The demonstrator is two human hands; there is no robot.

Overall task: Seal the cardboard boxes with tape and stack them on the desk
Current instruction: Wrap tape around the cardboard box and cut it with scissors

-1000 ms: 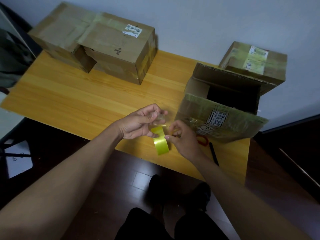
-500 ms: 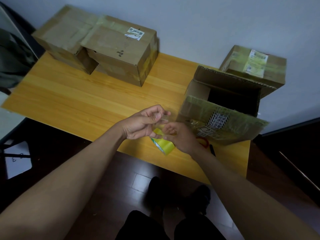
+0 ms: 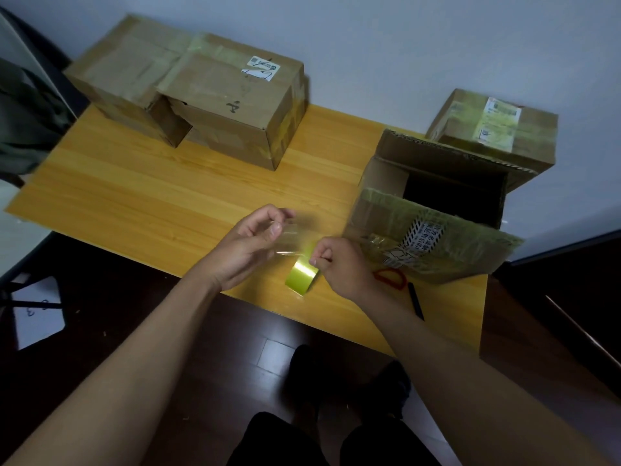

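My right hand grips a yellow-green tape roll just above the wooden desk's near edge. My left hand pinches the clear free end of the tape, stretched a short way off the roll. To the right stands an open cardboard box, its front flap folded out toward me and its inside dark. A sealed box sits behind it. Two taped boxes, one large and one further left, stand at the desk's back left.
Red-handled scissors and a black pen lie on the desk under the open box's flap. The wall runs behind the desk. A dark chair stands at the left, with paper on the dark floor. My legs and shoes show below.
My left hand has drawn the tape end away from the roll, leaving a short clear strip between the hands. The roll has turned in my right hand.
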